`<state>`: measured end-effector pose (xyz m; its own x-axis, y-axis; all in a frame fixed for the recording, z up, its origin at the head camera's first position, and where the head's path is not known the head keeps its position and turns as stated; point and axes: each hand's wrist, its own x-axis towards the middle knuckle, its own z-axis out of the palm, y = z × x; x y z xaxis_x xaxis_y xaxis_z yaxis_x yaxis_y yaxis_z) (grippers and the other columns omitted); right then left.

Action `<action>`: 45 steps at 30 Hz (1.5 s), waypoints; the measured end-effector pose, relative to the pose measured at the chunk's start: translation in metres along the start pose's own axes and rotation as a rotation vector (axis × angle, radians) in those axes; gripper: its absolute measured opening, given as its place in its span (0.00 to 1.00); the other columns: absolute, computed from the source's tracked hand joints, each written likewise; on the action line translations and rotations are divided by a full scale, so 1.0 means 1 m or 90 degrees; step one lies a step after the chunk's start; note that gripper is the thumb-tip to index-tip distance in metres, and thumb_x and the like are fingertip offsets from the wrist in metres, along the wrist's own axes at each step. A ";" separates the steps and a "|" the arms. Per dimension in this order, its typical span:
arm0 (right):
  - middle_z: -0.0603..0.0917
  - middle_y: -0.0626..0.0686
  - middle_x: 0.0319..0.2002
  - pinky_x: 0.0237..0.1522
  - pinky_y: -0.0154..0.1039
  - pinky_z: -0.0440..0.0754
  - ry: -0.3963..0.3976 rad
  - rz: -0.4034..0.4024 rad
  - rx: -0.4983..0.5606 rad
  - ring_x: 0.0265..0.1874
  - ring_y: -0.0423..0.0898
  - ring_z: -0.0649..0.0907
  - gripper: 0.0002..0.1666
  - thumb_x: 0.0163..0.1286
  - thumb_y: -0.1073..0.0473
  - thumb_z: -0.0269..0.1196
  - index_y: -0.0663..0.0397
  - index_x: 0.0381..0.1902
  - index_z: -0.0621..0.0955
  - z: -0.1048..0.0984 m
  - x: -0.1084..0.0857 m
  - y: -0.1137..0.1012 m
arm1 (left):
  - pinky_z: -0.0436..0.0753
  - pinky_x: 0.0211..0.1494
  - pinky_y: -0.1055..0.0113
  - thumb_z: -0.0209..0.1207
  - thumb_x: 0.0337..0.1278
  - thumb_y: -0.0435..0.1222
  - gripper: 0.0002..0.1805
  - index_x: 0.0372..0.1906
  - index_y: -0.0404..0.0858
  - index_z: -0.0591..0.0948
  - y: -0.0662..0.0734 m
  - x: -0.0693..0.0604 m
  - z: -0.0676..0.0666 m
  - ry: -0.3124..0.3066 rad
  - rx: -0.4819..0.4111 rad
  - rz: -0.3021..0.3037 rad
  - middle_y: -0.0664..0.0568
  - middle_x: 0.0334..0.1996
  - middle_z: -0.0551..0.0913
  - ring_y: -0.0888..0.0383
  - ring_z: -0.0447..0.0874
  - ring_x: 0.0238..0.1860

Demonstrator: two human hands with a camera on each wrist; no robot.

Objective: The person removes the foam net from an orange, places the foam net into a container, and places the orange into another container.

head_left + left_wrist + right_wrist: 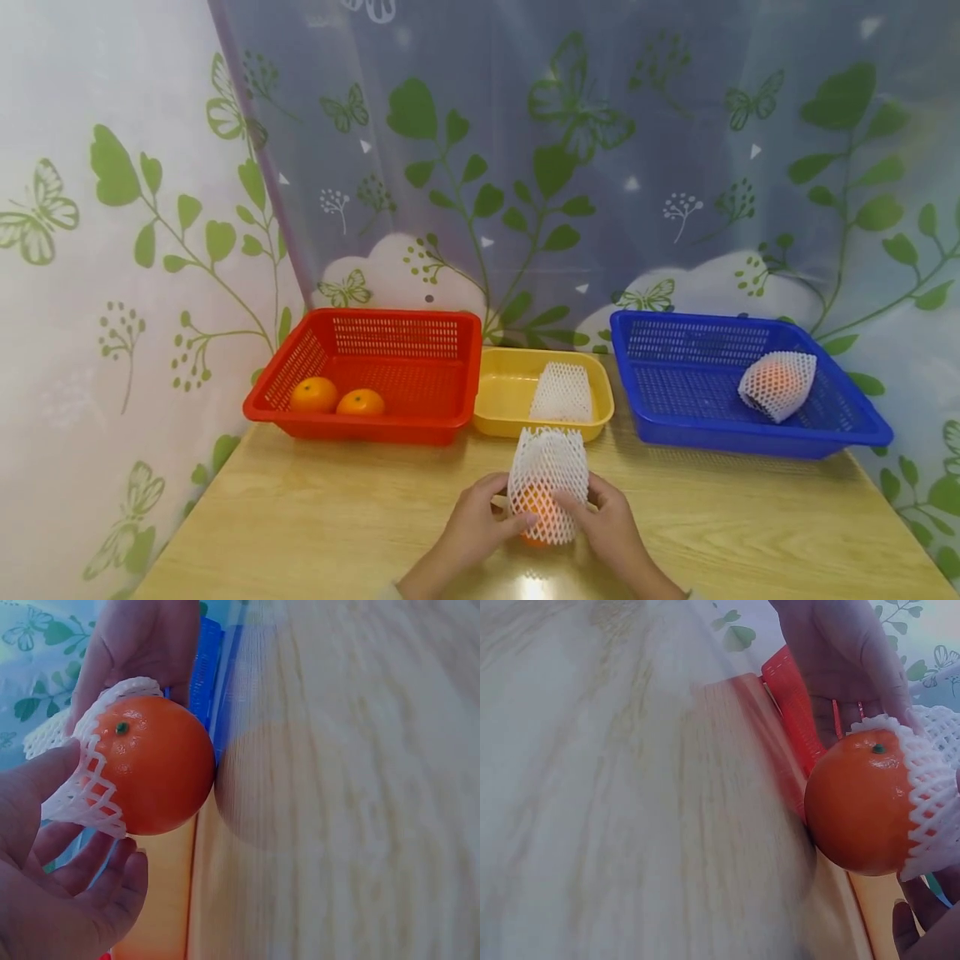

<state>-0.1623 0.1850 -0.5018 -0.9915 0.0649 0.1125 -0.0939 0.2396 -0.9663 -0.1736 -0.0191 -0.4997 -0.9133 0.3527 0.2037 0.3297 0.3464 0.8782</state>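
Observation:
A white foam fruit net (551,458) is partly pulled over an orange (161,772). The orange's green stem end and lower part stick out bare, close against the tabletop in both wrist views. From the left, my left hand (474,518) pinches the net's edge, thumb in front and fingers curled behind. My right hand (611,523) grips the net from the other side, its thumb laid across the front. The upper half of the net stands up loose above the fruit.
A red basket (431,432) with two oranges (362,402) stands at the left. Behind my hands, a yellow tray (498,427) holds flat white nets (562,392). In the blue basket (750,437) at the right lies a netted orange (780,383). Patterned curtains hang around the wooden table (315,517).

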 end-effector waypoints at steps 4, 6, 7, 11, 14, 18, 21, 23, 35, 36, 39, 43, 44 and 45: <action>0.84 0.58 0.51 0.50 0.41 0.82 -0.032 0.004 0.023 0.51 0.52 0.81 0.25 0.61 0.60 0.70 0.63 0.55 0.79 -0.001 -0.001 0.003 | 0.82 0.41 0.69 0.71 0.51 0.44 0.21 0.49 0.41 0.83 0.001 0.000 0.000 0.027 -0.005 0.005 0.52 0.45 0.83 0.59 0.78 0.46; 0.83 0.58 0.52 0.53 0.46 0.81 -0.046 0.013 0.028 0.53 0.54 0.80 0.27 0.60 0.60 0.70 0.62 0.57 0.79 -0.002 -0.002 0.004 | 0.81 0.39 0.70 0.70 0.51 0.43 0.19 0.47 0.41 0.84 0.002 0.000 -0.001 0.037 -0.008 0.001 0.53 0.44 0.83 0.60 0.78 0.44; 0.82 0.57 0.53 0.54 0.48 0.80 -0.053 0.016 0.026 0.54 0.55 0.79 0.28 0.60 0.60 0.71 0.61 0.57 0.78 -0.002 -0.002 0.005 | 0.80 0.39 0.71 0.70 0.51 0.43 0.18 0.46 0.41 0.84 0.003 0.001 -0.001 0.042 -0.008 -0.003 0.53 0.43 0.82 0.61 0.77 0.43; 0.81 0.57 0.56 0.57 0.52 0.77 -0.084 0.020 0.019 0.57 0.56 0.77 0.30 0.59 0.59 0.71 0.59 0.59 0.77 -0.004 -0.004 0.009 | 0.77 0.32 0.73 0.69 0.53 0.41 0.12 0.40 0.41 0.84 0.005 0.002 -0.001 0.058 -0.015 -0.021 0.55 0.38 0.82 0.65 0.75 0.34; 0.80 0.60 0.56 0.54 0.47 0.80 -0.113 0.006 0.025 0.56 0.57 0.78 0.30 0.59 0.61 0.71 0.61 0.59 0.76 -0.005 -0.005 0.011 | 0.75 0.27 0.73 0.67 0.56 0.39 0.09 0.38 0.40 0.82 0.005 0.002 0.000 0.070 -0.029 -0.032 0.55 0.35 0.82 0.66 0.72 0.28; 0.79 0.61 0.56 0.51 0.40 0.81 -0.135 -0.011 0.025 0.55 0.55 0.79 0.30 0.60 0.61 0.70 0.62 0.59 0.76 -0.006 -0.004 0.011 | 0.73 0.27 0.73 0.65 0.59 0.41 0.10 0.40 0.40 0.81 0.005 0.003 0.002 0.081 -0.035 -0.041 0.56 0.34 0.82 0.66 0.71 0.28; 0.80 0.59 0.57 0.54 0.42 0.80 -0.128 -0.013 0.014 0.56 0.54 0.78 0.29 0.59 0.59 0.71 0.60 0.58 0.77 -0.006 -0.004 0.011 | 0.74 0.29 0.73 0.65 0.60 0.42 0.12 0.43 0.39 0.82 0.005 0.004 0.003 0.087 -0.031 -0.042 0.57 0.34 0.82 0.66 0.73 0.32; 0.81 0.58 0.56 0.54 0.44 0.79 -0.122 -0.010 0.008 0.56 0.54 0.78 0.29 0.59 0.59 0.71 0.59 0.58 0.78 -0.006 -0.003 0.011 | 0.75 0.29 0.73 0.64 0.60 0.43 0.13 0.44 0.39 0.82 0.005 0.005 0.003 0.088 -0.030 -0.044 0.56 0.35 0.82 0.65 0.73 0.32; 0.84 0.57 0.50 0.52 0.42 0.81 -0.103 -0.004 0.009 0.51 0.50 0.81 0.22 0.60 0.60 0.71 0.60 0.52 0.81 -0.005 -0.005 0.009 | 0.81 0.42 0.71 0.68 0.54 0.47 0.30 0.58 0.36 0.76 0.003 0.000 0.004 0.018 -0.036 -0.024 0.48 0.50 0.78 0.55 0.77 0.48; 0.84 0.56 0.49 0.51 0.41 0.81 -0.097 -0.004 0.004 0.50 0.49 0.81 0.22 0.59 0.60 0.71 0.59 0.51 0.82 -0.005 -0.005 0.009 | 0.81 0.43 0.71 0.69 0.54 0.48 0.31 0.59 0.36 0.76 0.003 0.000 0.005 0.008 -0.036 -0.024 0.48 0.51 0.78 0.55 0.77 0.48; 0.86 0.52 0.46 0.50 0.39 0.82 -0.065 0.001 -0.002 0.47 0.46 0.81 0.19 0.57 0.59 0.73 0.57 0.47 0.84 -0.005 -0.005 0.008 | 0.80 0.45 0.71 0.70 0.52 0.48 0.33 0.60 0.37 0.75 0.003 -0.001 0.006 -0.014 -0.038 -0.025 0.48 0.53 0.77 0.55 0.76 0.50; 0.88 0.50 0.40 0.47 0.36 0.80 0.010 -0.003 -0.025 0.44 0.43 0.82 0.16 0.55 0.57 0.74 0.56 0.41 0.87 -0.006 -0.004 0.005 | 0.80 0.47 0.68 0.71 0.50 0.48 0.33 0.59 0.37 0.75 0.004 -0.001 0.006 -0.026 -0.015 -0.015 0.49 0.54 0.77 0.53 0.76 0.52; 0.88 0.50 0.39 0.47 0.35 0.79 0.030 -0.008 -0.032 0.43 0.42 0.83 0.16 0.55 0.57 0.74 0.57 0.41 0.87 -0.006 -0.004 0.004 | 0.80 0.47 0.66 0.71 0.50 0.47 0.33 0.59 0.37 0.75 0.004 -0.001 0.006 -0.026 -0.008 -0.011 0.49 0.54 0.78 0.52 0.77 0.53; 0.88 0.50 0.38 0.47 0.35 0.79 0.049 -0.013 -0.038 0.42 0.42 0.83 0.15 0.55 0.57 0.74 0.57 0.40 0.87 -0.006 -0.003 0.004 | 0.80 0.47 0.64 0.71 0.51 0.47 0.32 0.59 0.38 0.76 0.004 -0.001 0.006 -0.026 -0.001 -0.010 0.49 0.54 0.78 0.52 0.77 0.53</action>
<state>-0.1594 0.1914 -0.5043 -0.9795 0.1330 0.1515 -0.1060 0.2995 -0.9482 -0.1702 -0.0126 -0.4988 -0.9079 0.3824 0.1718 0.3145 0.3505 0.8822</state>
